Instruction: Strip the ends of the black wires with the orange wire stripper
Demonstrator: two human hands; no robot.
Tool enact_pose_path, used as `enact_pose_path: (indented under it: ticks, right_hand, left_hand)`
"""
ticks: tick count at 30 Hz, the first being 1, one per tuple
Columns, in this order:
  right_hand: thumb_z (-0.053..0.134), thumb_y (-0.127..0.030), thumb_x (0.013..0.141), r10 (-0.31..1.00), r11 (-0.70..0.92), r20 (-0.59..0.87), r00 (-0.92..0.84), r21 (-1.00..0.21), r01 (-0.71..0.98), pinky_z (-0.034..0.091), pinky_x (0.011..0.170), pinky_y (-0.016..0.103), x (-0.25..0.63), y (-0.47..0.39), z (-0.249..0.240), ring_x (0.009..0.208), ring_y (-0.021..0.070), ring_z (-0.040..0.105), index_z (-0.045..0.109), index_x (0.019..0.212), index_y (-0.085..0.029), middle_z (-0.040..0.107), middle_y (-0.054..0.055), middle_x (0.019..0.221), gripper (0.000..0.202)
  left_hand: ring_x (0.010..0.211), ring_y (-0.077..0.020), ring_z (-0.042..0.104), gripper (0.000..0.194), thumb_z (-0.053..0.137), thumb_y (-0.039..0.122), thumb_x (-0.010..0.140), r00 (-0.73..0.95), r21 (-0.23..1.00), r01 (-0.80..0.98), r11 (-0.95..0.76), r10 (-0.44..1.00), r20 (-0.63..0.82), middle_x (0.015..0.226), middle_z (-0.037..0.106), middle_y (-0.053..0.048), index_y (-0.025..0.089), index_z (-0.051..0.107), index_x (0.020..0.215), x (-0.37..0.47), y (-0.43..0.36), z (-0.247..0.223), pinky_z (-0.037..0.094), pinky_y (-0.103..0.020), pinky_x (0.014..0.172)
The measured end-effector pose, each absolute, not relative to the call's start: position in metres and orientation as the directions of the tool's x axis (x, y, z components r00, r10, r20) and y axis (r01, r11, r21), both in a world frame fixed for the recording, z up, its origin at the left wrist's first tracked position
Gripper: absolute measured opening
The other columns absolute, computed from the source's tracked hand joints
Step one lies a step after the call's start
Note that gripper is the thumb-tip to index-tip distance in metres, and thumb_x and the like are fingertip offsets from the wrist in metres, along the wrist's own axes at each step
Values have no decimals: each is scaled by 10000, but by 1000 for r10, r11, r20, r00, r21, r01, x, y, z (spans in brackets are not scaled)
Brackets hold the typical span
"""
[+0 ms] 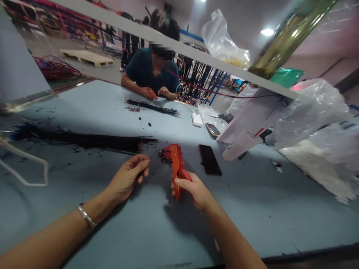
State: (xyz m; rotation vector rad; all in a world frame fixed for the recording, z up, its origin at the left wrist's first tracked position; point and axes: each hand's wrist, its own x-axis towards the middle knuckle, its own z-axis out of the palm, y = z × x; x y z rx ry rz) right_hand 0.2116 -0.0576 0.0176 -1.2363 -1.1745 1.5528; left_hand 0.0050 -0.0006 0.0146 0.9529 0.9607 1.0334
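Observation:
My right hand [187,185] is wrapped round the handles of a red and orange wire-stripping tool [176,160], whose head points away over a small pile of dark scraps [165,156]. To its left, my left hand [134,172] has thumb and forefinger pinched together; a tiny dark tip shows at the fingertips, too small to name. A long bundle of black wires [84,141] lies on the blue-grey table [126,239], its right end just beyond my left hand.
A black phone [210,160] lies right of the tool. Behind it are another phone [212,129], a white case [197,119] and a clear container [238,147]. Across the table a person [151,73] holds a red tool near a second wire bundle [153,107]. Plastic bags are at right.

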Motion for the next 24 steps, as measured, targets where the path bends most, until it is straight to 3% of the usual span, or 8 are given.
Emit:
enact_pose_path:
  ticks: [3, 9, 16, 24]
  right_hand:
    - [666, -372, 687, 894, -386, -300, -334, -893, -232, 491, 553, 291, 208, -61, 17, 598, 181, 637, 591, 902, -120, 650, 58, 749, 339]
    - [617, -320, 681, 738, -614, -392, -549, -729, -304, 516, 572, 321, 198, -68, 8, 612, 223, 685, 626, 911, -80, 691, 94, 725, 332]
    - [597, -291, 644, 769, -593, -460, -444, -772, -227, 510, 486, 307, 199, -68, 13, 544, 232, 679, 595, 808, -107, 700, 99, 679, 247]
    - [593, -294, 632, 746, -591, -486, -455, -799, -114, 506, 464, 279, 203, -67, 18, 554, 222, 677, 611, 847, -91, 709, 121, 704, 296]
  left_hand:
    - [425, -47, 322, 255, 716, 365, 673, 104, 943, -265, 201, 978, -179, 521, 438, 81, 171, 587, 778, 1, 5, 17, 186, -154, 374]
    - [504, -72, 426, 198, 642, 299, 629, -6, 937, -289, 195, 979, -206, 640, 564, 27, 161, 622, 768, -1, 10, 16, 227, -170, 393]
    - [495, -66, 416, 219, 670, 320, 642, 22, 945, -257, 202, 979, -203, 613, 546, 36, 158, 613, 778, 2, 10, 14, 275, -168, 430]
    - [427, -54, 330, 264, 653, 382, 689, 77, 968, -188, 166, 985, -154, 552, 516, 49, 153, 595, 807, 1, 9, 15, 192, -177, 401]
